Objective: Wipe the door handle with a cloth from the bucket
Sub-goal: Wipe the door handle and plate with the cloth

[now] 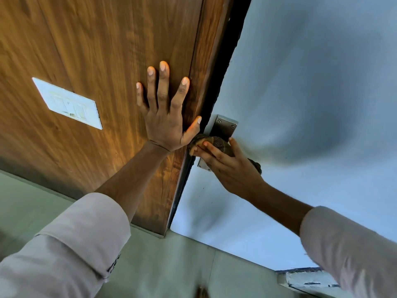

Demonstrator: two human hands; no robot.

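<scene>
The door handle's steel backplate (224, 125) is screwed to a pale blue-grey door (311, 82). My right hand (229, 166) presses a brown cloth (219, 143) around the handle, which the cloth and fingers hide; a bit of cloth pokes out behind the hand. My left hand (165, 112) lies flat with fingers spread on the wooden panel (96, 50) beside the door edge, holding nothing. The bucket is out of view.
A white switch plate (68, 103) sits on the wooden panel left of my left hand. A dark gap runs between panel and door. Pale green floor tiles (171, 265) lie below, with a chipped white ledge (307, 280) at lower right.
</scene>
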